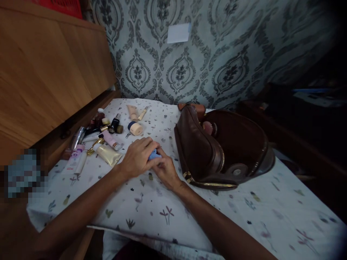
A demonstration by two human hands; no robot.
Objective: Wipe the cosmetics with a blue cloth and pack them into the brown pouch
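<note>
Both my hands meet over the middle of a table covered by a white patterned cloth [271,213]. My left hand [137,157] is curled over a small blue object [154,155], with its fingers closed on it. My right hand [166,169] pinches the same blue object from the near side. What the object is I cannot make out. A brown leather pouch [214,151] with a gold zip lies open just right of my hands.
Several cosmetics lie at the table's left: a gold tube [108,154], a pink tube [111,140], a dark bottle [115,124], a beige tube with a blue cap [135,128]. A wooden cabinet [48,68] rises at left. Patterned wallpaper [217,54] stands behind.
</note>
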